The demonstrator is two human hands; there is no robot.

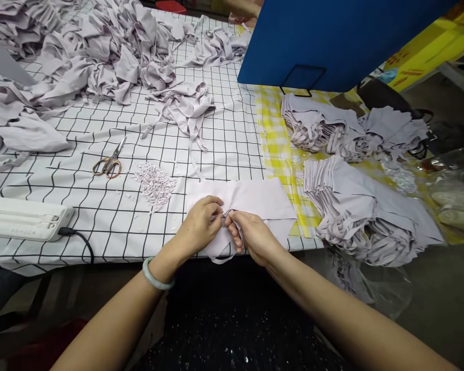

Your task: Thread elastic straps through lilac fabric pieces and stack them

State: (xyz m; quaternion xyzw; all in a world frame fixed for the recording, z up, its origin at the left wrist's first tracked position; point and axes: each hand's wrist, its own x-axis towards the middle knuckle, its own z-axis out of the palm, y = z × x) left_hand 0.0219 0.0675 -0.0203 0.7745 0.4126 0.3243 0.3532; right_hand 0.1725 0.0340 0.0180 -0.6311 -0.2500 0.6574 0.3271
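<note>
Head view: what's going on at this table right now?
A person's left hand and right hand pinch the near edge of a flat lilac fabric piece on the checked tablecloth. Scissors and a little pile of trimmings lie just left, untouched. Loose lilac pieces are heaped behind; neat stacks sit to the right.

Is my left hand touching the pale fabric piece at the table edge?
Touching. The head view shows the left hand pinching the pale fabric piece.
</note>
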